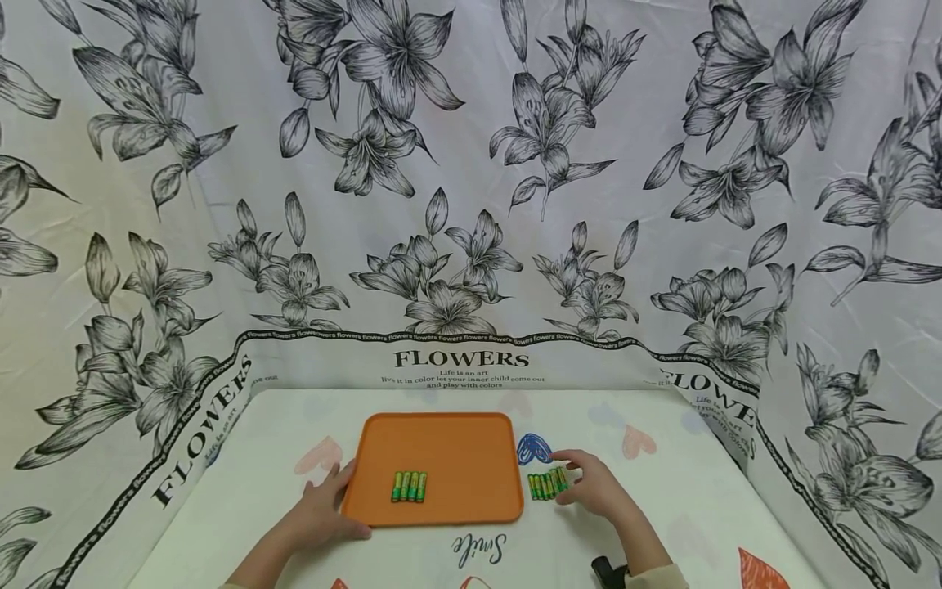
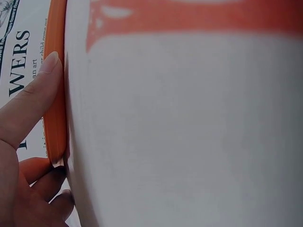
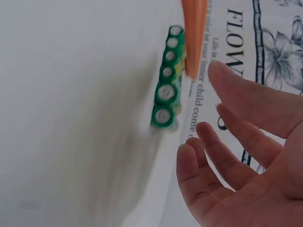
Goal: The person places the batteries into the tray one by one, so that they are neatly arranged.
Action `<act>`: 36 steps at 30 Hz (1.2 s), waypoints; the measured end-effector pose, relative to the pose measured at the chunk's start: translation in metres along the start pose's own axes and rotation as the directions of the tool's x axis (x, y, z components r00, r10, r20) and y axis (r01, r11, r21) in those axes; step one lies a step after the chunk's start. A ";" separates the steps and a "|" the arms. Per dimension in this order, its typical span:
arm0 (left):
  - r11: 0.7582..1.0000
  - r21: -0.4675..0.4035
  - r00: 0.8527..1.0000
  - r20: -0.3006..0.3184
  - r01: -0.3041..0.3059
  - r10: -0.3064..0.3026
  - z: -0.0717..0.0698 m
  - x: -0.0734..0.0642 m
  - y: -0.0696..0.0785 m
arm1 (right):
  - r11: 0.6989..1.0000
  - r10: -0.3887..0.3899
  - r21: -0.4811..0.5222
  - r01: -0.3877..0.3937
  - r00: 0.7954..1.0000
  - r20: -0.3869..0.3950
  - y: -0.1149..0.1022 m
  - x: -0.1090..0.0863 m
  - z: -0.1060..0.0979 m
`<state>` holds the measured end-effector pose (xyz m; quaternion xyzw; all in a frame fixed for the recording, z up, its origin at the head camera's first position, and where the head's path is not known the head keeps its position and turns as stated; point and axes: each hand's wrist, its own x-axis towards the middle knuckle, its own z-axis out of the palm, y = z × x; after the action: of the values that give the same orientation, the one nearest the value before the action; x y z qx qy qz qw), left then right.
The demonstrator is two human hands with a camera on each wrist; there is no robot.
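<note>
An orange tray (image 1: 471,458) lies flat on the table, with several green and yellow batteries (image 1: 408,487) standing side by side in a row on it. My left hand (image 1: 316,507) holds the tray's near left corner. Its thumb (image 2: 40,94) lies against the near rim, and the other fingers are bent at the left side. Right of the tray, more batteries (image 1: 546,484) form a second row on the tablecloth. My right hand (image 1: 592,489) hovers at that row's right end, thumb and fingers spread apart with nothing between them. In the right wrist view the batteries' round ends (image 3: 165,92) show, two nearer ones looking larger.
The white tablecloth (image 1: 618,540) carries printed hearts and the word Smile in front of the tray. A flower-printed curtain (image 1: 471,270) rises behind the table and along both sides. A black strap-like piece (image 1: 609,571) sits at the right wrist.
</note>
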<state>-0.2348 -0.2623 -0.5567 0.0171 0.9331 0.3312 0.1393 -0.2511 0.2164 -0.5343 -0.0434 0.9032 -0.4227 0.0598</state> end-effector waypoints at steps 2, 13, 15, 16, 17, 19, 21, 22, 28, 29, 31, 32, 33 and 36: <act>1.000 0.001 1.000 0.000 -0.002 0.002 0.000 -0.001 0.000 | 0.999 0.030 -0.020 -0.030 0.999 -0.012 0.003 0.000 -0.001; 1.000 -0.009 1.000 -0.002 -0.005 0.005 0.000 -0.003 0.000 | 0.991 0.079 -0.104 -0.081 0.997 -0.028 0.012 0.006 0.005; 1.000 -0.014 1.000 -0.003 -0.014 0.014 0.000 -0.003 -0.001 | 0.991 0.080 -0.106 -0.083 0.996 -0.039 0.014 0.008 0.006; 1.000 -0.016 1.000 -0.003 -0.018 0.017 0.000 -0.003 -0.001 | 0.991 0.078 -0.109 -0.082 0.996 -0.042 0.014 0.009 0.006; 1.000 -0.018 1.000 -0.004 -0.022 0.022 0.000 -0.003 -0.001 | 0.990 0.079 -0.112 -0.083 0.996 -0.045 0.015 0.010 0.006; 0.999 -0.015 1.000 -0.006 -0.028 0.028 0.000 -0.004 -0.001 | 0.989 0.083 -0.119 -0.089 0.995 -0.048 0.016 0.010 0.006; 0.999 -0.014 1.000 -0.007 -0.031 0.030 0.000 -0.005 0.000 | 0.988 0.094 -0.121 -0.099 0.994 -0.050 0.018 0.011 0.007; 0.999 -0.012 0.999 -0.010 -0.033 0.032 0.000 -0.005 0.000 | 0.988 0.094 -0.122 -0.100 0.994 -0.050 0.018 0.011 0.006; 0.999 -0.001 0.999 -0.020 -0.043 0.043 0.000 -0.006 0.003 | 0.995 0.095 -0.031 -0.096 0.994 -0.049 0.019 0.009 0.003; 0.999 0.001 0.999 -0.020 -0.043 0.043 0.000 -0.006 0.003 | 0.995 0.096 -0.009 -0.096 0.994 -0.049 0.019 0.008 0.002; 0.999 0.004 0.999 -0.020 -0.041 0.041 0.000 -0.006 0.004 | 0.995 0.096 0.018 -0.095 0.994 -0.051 0.017 0.008 0.001; 0.999 0.003 0.999 -0.020 -0.041 0.041 0.000 -0.006 0.003 | 0.996 0.090 0.030 -0.088 0.995 -0.052 0.015 0.008 0.000; 0.999 0.003 0.999 -0.020 -0.041 0.042 -0.001 -0.007 0.003 | 0.996 0.084 0.040 -0.082 0.995 -0.051 0.013 0.008 -0.001; 0.999 0.000 0.999 -0.018 -0.046 0.046 -0.001 -0.007 0.003 | 0.996 0.070 0.057 -0.067 0.996 -0.056 0.006 0.008 -0.002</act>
<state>-0.2289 -0.2611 -0.5526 0.0354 0.9336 0.3345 0.1233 -0.2590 0.2205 -0.5384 0.0017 0.8936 -0.4461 0.0492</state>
